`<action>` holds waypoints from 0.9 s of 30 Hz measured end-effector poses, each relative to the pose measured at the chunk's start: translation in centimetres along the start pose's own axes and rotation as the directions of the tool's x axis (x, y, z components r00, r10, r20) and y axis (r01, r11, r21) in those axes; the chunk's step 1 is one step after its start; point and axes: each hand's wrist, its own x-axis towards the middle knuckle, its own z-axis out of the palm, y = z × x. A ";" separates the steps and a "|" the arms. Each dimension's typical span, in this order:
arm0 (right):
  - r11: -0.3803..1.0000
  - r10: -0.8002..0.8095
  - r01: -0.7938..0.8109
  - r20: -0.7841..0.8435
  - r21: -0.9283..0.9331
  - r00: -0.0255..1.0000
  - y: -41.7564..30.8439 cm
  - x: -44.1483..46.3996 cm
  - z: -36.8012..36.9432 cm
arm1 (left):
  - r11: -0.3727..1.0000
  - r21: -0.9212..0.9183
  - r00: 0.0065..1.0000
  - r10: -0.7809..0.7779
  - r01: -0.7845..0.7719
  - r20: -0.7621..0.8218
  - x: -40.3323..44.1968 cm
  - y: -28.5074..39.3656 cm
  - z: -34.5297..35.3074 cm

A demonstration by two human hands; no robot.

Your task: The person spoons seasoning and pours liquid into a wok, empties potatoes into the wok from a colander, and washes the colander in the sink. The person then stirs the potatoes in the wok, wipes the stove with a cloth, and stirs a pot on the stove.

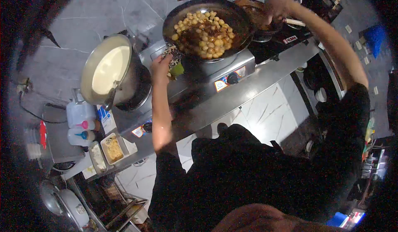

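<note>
My left hand (161, 66) is closed on a black-and-white patterned cloth (173, 54) at the near-left rim of a large dark wok (239, 18). Any handle under the cloth is hidden. Small round pale-golden pieces (213, 45), perhaps baby potatoes, lie in the wok with a dark brown sauce. Past the wok's right side, my right hand (277, 10) is above a brown-stained pan (253, 13). That hand is smeared by motion, so its grip is unclear. A pale utensil handle (294, 22) shows just beside it.
A pot of creamy liquid (110, 70) with a ladle (111, 97) stands left of the wok. Squeeze bottles (85, 136) and a tub of yellow shreds (112, 149) sit nearer. The steel counter edge (215, 103) runs before me. A dark appliance (317, 2) stands far right.
</note>
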 end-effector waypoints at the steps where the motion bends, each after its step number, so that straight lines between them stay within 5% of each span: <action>1: 0.980 -0.016 0.002 0.068 0.198 0.998 -0.1 0.4 0.9 | 1.000 -0.003 0.998 0.026 -0.026 0.052 0.6 -0.2 -0.4; 3: 0.925 -0.085 0.086 -0.017 0.371 0.996 3.3 5.9 8.5 | 0.997 -0.012 0.985 0.074 -0.073 0.155 2.0 -1.4 -1.2; 5: 0.939 0.026 0.024 -0.140 0.344 0.990 4.9 10.3 13.1 | 0.994 -0.022 0.985 0.106 -0.104 0.136 1.1 -0.6 -1.0; 13: 0.974 0.217 -0.177 -0.367 0.138 0.904 0.7 0.4 7.8 | 0.986 -0.065 0.978 0.159 -0.151 0.132 2.5 -1.0 -1.3; 16: 0.979 0.057 -0.164 -0.618 -0.117 0.784 1.7 -0.4 6.4 | 0.988 -0.069 0.980 0.145 -0.137 0.138 2.4 -1.1 -1.5; 23: 0.775 -0.277 -0.122 -0.507 -0.620 0.817 -2.9 -4.3 3.4 | 0.987 -0.041 0.977 0.160 -0.156 0.139 1.6 -0.5 -1.1; 27: 0.743 -0.457 -0.074 -0.584 -0.665 0.671 -2.9 -4.0 4.3 | 0.990 0.003 0.987 0.139 -0.139 0.077 1.6 -0.8 -1.3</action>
